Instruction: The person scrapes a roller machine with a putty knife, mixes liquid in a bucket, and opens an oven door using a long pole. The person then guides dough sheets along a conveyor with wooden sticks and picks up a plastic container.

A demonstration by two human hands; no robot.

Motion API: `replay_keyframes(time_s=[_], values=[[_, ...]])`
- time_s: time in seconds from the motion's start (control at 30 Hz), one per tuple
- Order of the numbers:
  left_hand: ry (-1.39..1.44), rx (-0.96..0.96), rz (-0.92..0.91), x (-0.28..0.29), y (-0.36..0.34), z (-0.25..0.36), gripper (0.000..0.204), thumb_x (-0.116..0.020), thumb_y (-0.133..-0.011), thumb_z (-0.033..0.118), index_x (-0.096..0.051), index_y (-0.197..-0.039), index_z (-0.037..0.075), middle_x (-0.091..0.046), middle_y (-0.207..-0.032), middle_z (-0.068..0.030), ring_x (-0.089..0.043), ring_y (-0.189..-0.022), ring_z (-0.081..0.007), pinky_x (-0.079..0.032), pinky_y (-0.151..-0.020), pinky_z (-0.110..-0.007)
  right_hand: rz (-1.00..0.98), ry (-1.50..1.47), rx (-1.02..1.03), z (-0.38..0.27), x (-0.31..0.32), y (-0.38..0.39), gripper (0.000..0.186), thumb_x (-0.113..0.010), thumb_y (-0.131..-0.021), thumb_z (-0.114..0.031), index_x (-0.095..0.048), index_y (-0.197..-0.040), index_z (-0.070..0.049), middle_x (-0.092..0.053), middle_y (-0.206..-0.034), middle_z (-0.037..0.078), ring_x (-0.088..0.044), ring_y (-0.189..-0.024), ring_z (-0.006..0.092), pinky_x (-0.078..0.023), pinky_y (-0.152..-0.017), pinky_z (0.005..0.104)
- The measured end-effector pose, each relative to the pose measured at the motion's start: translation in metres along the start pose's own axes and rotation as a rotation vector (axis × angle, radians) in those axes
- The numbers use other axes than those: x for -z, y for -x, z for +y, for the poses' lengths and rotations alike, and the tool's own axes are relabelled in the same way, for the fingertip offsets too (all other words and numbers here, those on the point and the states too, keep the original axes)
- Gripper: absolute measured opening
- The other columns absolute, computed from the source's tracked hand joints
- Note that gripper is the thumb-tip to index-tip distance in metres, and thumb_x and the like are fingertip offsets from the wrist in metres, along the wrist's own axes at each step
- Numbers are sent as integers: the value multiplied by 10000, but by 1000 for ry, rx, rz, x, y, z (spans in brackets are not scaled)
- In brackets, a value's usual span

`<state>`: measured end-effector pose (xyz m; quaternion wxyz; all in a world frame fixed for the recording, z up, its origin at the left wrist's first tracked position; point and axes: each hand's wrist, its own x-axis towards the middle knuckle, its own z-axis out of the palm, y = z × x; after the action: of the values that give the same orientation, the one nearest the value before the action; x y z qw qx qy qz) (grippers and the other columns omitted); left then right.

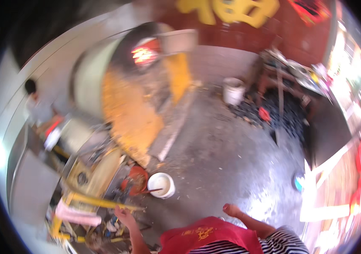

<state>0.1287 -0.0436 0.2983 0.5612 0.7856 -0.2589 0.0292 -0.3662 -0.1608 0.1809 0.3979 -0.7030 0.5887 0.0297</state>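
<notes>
My left hand (124, 215) is at the lower left, beside the yellow edge of a cluttered metal-framed stand (91, 200). Its fingers look loosely spread, with nothing visible in them; I cannot tell whether they touch the edge. My right hand (231, 210) hangs over the grey floor, fingers curled in, and no object shows in it. Between and beyond my hands stands a white bucket (170, 186) with a stick-like handle inside, next to an orange-red basin (134, 180). The red apron (201, 233) on me fills the bottom middle. The picture is blurred.
A large rounded oven (125, 93) with a glowing mouth (143, 56) stands far left of centre. A pile of black coal (284, 112) lies on the right, near a white pail (233, 92). Another person (36, 106) works at far left. A wooden table (337, 190) borders the right.
</notes>
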Motion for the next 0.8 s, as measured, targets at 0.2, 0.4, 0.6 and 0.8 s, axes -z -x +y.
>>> replay_keyframes(time_s=[0.2,0.4,0.6,0.8], values=[[-406,-521,-569,-166,78,53,450,-688,-697,164,-510,-1091,41,-525,-1088,-167,-502,-997,-345,-391,-865,-449,166,-80,-183,154,90,46,304,-544,-770,-316,-596,-981,-104,-627,-960,158,-589,-909,345,-470,-788,430],[-586,-382,-986,-265,119,43,541,-689,-673,349,-549,-1100,48,-551,-1105,-166,-484,-1086,-335,-383,-929,-437,334,-216,-349,252,123,49,221,-610,-735,-256,-616,-889,-97,-645,-826,162,-614,-808,343,-486,-731,417],[-895,-17,-1030,-344,116,59,562,-618,-709,403,-544,-1142,51,-561,-1115,-174,-477,-1098,-366,-395,-922,-446,219,-479,-325,269,160,-54,247,-626,-731,-280,-626,-891,-92,-652,-805,149,-620,-821,330,-489,-746,401],[-619,-141,-1136,-539,158,213,540,-634,-745,427,-551,-1136,65,-564,-1120,-154,-502,-1099,-276,-383,-914,-432,166,-255,-319,335,269,-115,266,-585,-748,-294,-625,-915,-90,-650,-830,174,-615,-847,341,-481,-776,404]])
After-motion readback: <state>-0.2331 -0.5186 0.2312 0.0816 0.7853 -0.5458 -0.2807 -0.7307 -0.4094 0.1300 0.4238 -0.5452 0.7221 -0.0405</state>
